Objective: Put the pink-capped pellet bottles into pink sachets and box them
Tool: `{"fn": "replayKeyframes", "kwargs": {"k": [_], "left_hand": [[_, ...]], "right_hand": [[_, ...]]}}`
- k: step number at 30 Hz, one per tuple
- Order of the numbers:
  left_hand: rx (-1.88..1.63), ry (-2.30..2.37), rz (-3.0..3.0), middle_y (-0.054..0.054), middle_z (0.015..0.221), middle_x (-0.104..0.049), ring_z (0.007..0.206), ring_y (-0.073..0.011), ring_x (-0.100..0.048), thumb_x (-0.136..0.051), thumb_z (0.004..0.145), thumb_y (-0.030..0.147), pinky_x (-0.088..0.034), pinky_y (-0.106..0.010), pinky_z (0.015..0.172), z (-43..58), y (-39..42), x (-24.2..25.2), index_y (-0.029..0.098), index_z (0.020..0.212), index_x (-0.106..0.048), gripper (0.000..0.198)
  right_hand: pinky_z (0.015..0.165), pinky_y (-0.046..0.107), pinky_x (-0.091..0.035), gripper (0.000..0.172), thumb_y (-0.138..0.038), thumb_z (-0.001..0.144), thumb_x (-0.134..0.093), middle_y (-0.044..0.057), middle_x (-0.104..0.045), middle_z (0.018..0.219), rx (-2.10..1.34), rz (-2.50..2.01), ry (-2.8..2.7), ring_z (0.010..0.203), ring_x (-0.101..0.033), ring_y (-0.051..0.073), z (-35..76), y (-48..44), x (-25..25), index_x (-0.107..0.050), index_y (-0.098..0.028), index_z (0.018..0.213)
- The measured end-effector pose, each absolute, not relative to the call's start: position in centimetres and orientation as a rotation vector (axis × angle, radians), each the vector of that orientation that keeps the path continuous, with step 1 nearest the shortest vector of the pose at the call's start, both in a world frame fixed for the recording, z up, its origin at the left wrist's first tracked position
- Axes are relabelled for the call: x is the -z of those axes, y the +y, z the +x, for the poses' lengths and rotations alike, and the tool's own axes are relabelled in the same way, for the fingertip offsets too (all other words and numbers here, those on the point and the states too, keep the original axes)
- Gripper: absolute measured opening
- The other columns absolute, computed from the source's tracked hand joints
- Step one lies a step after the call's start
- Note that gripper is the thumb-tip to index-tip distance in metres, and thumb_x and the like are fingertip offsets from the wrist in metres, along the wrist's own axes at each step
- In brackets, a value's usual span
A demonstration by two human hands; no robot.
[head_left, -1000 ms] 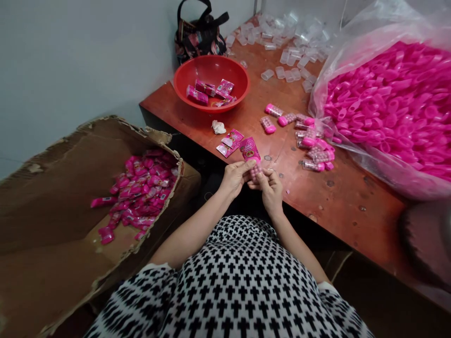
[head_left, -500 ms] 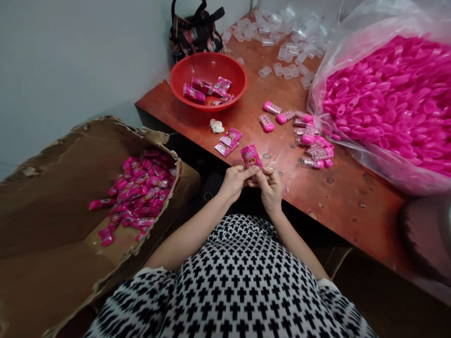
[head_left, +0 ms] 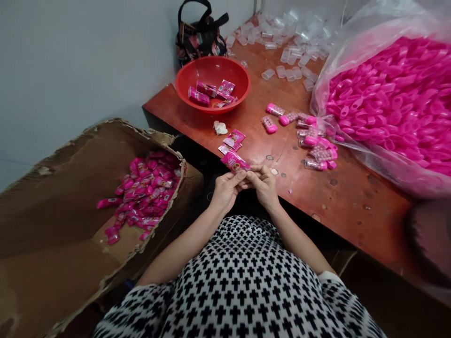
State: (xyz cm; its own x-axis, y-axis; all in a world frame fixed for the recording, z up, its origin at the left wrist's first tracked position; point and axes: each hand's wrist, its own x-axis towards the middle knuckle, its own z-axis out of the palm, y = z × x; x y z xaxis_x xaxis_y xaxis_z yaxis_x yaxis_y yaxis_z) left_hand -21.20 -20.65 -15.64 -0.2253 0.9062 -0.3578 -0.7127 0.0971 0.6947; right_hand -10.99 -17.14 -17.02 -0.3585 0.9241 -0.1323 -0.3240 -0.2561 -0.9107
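Between my two hands, just over the table's front edge, is a pink printed packet [head_left: 234,161]. My left hand [head_left: 227,187] pinches its lower end with thumb and fingers. Closed on the same end from the other side is my right hand [head_left: 261,184], its thumb meeting the left thumb. The fingers cover the packet's lower part. Right behind it lie a couple of flat pink packets [head_left: 235,138] on the table, with a crumpled white scrap [head_left: 220,127] farther back. To the right are several clear tubes with pink caps and small balls inside [head_left: 269,124].
A red bowl [head_left: 183,96] holding pink packets stands near the table's left corner, a dark bag [head_left: 202,44] behind it. Clear empty tubes [head_left: 289,56] lie at the back. A plastic bag of pink caps [head_left: 391,101] fills the right. An open carton [head_left: 52,197] with wrapped pieces [head_left: 148,188] is at left.
The packet has tilted over to the left, and its top now overlaps the flat packets behind. Both hands have shifted slightly left, still gripping it. The whole view has moved a little.
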Motion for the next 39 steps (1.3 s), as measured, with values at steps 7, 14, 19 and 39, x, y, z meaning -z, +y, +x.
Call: {"fn": "replayKeyframes", "kwargs": {"k": [7,14,19,39], "left_hand": [[-2.163,1.123,0.199,-0.010,0.096,-0.071,0.088,-0.0193,-0.068,-0.044,0.075,0.071,-0.052,-0.036,0.084,-27.8,-20.5,14.1,0.014,0.104,-0.060,0.066],[-1.386,1.955,1.532,-0.010,0.120,-0.062,0.117,-0.0245,-0.052,-0.065,0.077,0.032,-0.035,-0.038,0.104,-28.5,-12.0,19.2,0.019,0.102,-0.069,0.028],[-1.232,2.164,1.737,-0.010,0.105,-0.067,0.105,-0.0243,-0.054,-0.060,0.082,0.028,-0.040,-0.039,0.097,-28.4,-9.4,21.7,0.018,0.090,-0.072,0.018],[-1.402,1.309,0.678,-0.008,0.075,-0.070,0.067,-0.0171,-0.065,-0.072,0.066,0.046,-0.055,-0.033,0.069,-24.9,-16.4,17.8,0.012,0.079,-0.072,0.036]], "right_hand": [[0.047,0.020,-0.055,0.029,-0.043,0.076,-0.066,-0.002,-0.069,0.067,-1.738,-0.897,-1.103,0.052,-0.066,0.010,-10.8,-16.2,16.9,-0.054,-0.019,0.086],[0.046,0.019,-0.051,0.027,-0.044,0.078,-0.063,-0.001,-0.068,0.067,-1.684,-1.011,-1.230,0.049,-0.063,0.009,-10.3,-15.4,17.1,-0.054,-0.018,0.080],[0.046,0.018,-0.049,0.028,-0.045,0.078,-0.062,-0.002,-0.066,0.065,-1.663,-1.041,-1.300,0.049,-0.061,0.008,-10.1,-14.4,17.0,-0.054,-0.019,0.078],[0.049,0.019,-0.039,0.040,-0.034,0.066,-0.073,-0.011,-0.050,0.053,-1.727,-0.860,-1.601,0.047,-0.047,0.007,-11.1,-8.0,16.6,-0.054,-0.020,0.097]]}}
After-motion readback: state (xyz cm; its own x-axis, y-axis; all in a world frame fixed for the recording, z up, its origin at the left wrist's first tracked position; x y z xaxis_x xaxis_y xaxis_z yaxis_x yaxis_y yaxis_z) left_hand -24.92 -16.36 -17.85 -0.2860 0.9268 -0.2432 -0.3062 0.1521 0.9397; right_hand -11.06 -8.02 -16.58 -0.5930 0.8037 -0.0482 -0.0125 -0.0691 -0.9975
